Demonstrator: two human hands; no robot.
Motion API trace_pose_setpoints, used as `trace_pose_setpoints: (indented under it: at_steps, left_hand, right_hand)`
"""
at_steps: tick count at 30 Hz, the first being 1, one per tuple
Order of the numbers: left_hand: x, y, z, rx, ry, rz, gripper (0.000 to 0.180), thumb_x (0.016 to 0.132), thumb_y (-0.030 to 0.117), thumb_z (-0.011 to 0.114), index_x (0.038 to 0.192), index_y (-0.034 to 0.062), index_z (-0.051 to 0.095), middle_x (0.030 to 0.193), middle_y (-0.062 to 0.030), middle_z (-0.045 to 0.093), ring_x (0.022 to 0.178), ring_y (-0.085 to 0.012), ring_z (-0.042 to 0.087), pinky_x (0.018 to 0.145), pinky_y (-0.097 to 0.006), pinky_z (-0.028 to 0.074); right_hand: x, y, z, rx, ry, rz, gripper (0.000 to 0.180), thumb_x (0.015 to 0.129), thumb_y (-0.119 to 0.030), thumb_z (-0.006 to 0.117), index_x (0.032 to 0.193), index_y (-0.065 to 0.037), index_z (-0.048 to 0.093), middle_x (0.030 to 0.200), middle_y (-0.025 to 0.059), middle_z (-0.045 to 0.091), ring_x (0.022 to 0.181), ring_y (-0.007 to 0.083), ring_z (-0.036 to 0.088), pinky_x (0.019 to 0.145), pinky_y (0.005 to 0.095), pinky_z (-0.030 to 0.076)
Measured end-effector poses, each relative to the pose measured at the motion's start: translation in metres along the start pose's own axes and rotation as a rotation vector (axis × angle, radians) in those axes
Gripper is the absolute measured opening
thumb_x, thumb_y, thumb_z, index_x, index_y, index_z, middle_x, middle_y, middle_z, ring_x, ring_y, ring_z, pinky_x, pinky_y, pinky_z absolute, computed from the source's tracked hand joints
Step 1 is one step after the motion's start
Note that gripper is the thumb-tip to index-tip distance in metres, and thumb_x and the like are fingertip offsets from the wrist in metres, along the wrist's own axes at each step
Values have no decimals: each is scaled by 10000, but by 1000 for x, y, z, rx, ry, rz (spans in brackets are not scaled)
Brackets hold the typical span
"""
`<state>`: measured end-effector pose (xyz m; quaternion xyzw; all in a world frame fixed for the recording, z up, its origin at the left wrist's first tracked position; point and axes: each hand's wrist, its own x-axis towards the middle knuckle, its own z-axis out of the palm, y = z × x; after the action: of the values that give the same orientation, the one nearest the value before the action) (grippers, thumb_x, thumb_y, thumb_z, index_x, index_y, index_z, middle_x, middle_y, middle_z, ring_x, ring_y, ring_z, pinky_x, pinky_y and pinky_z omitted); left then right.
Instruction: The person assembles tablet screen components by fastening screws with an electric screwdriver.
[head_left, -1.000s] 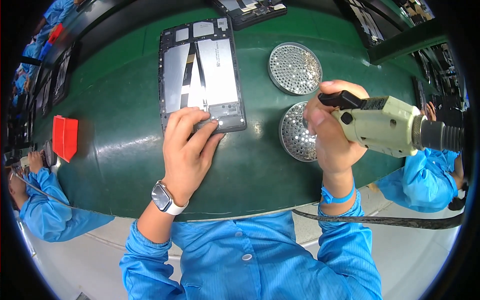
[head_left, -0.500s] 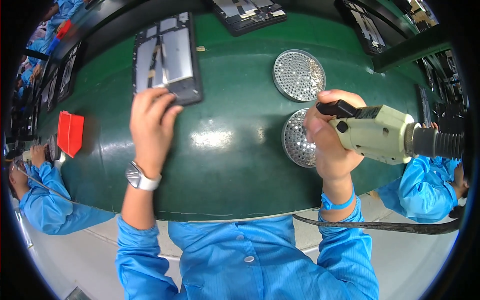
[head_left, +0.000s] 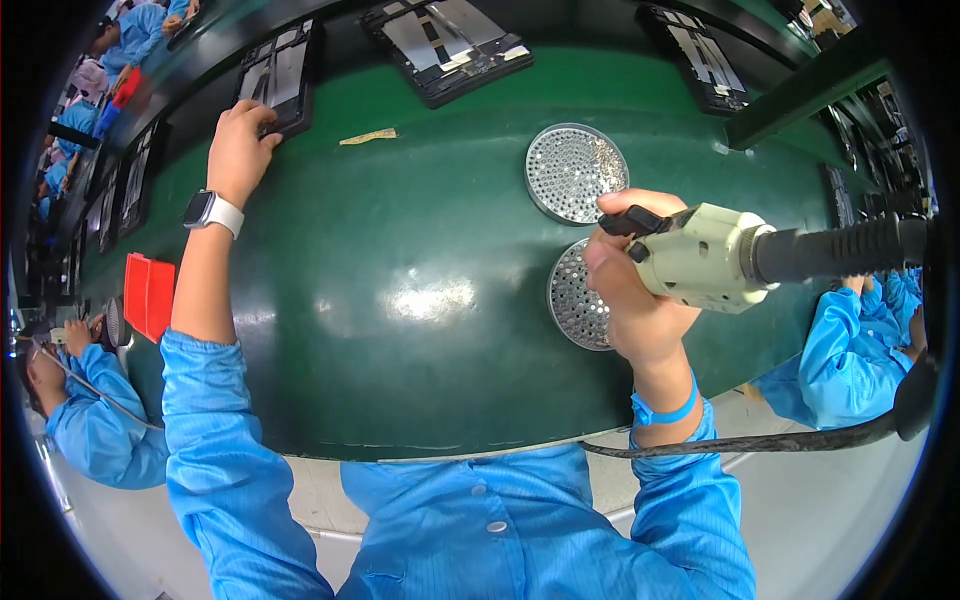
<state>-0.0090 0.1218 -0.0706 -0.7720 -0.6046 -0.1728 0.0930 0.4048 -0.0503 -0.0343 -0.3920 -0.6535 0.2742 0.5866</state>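
The opened tablet chassis (head_left: 280, 75) lies flat at the far left of the green bench mat (head_left: 400, 300), its back cover off and its dark inner parts and pale strips exposed; we judge it a thin, stiff, fairly light slab, but fragile on the open face, where ribbon-like strips and boards could be bent or scratched. We would therefore take it by the outer frame edges and not press on the interior. Our left hand (head_left: 240, 145) reaches forward with the arm stretched out, fingers curled over the near edge of the chassis and touching it; whether they pinch the frame or merely rest upon it we cannot tell. A white watch (head_left: 212, 212) sits on that wrist. Our right hand (head_left: 630, 300) is wrapped closed around the cream-coloured electric screwdriver (head_left: 700, 258), whose black hose-like cable (head_left: 840, 250) runs off to the right; the tool looks rigid and moderately heavy, held by its body with a black lever under the fingers. Just beside that hand lie two round perforated screw trays: the farther tray (head_left: 575, 172) in full view, the nearer tray (head_left: 572, 295) partly hidden by the hand. Farther out, another open tablet (head_left: 450, 45) rests at the top of the bench, a red block (head_left: 148, 295) lies at the left edge, and co-workers in blue sleeves (head_left: 850, 340) sit nearby.
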Motion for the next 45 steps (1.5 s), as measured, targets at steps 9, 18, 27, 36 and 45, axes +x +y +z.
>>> trace_pose_setpoints:
  at_steps: [9,18,27,36,45]
  left_hand:
    - [40,155,65,-286,23,-84,833,811,480,784,1403,-29,494,1364,-350,504,1351,-508,394,1116,-500,367]
    - [57,150,55,-1624,106,-604,649,883,134,773,1420,-61,464,1326,-200,586,1144,-231,608,978,-332,469]
    - [-42,132,33,-1765,18,-541,469,962,6,599,1401,-73,457,1315,-169,580,1196,-221,573,1072,-348,420]
    - [-115,135,3,-1382,-76,-410,464,983,40,586,1406,-86,444,1379,-164,516,1225,-170,520,1064,-293,385]
    - [-116,131,-12,-1275,-172,-447,375,994,89,629,1343,-25,551,985,-50,619,846,-124,535,759,-251,454]
  right_hand:
    - [3,-7,2,225,234,290,371,728,87,708,1081,1,634,1021,80,688,909,132,640,837,296,522]
    - [4,-3,7,185,196,155,393,745,99,716,1099,-13,590,973,55,655,846,113,606,747,270,519]
    - [1,12,4,141,60,181,325,769,7,725,1086,4,654,920,60,689,837,88,640,720,265,517]
    - [19,-3,-15,-435,51,30,854,755,-41,780,1490,27,351,828,89,707,736,70,634,695,231,489]
    - [34,7,-59,-59,681,175,1028,720,75,691,1583,-58,149,878,-5,544,706,93,557,646,253,487]
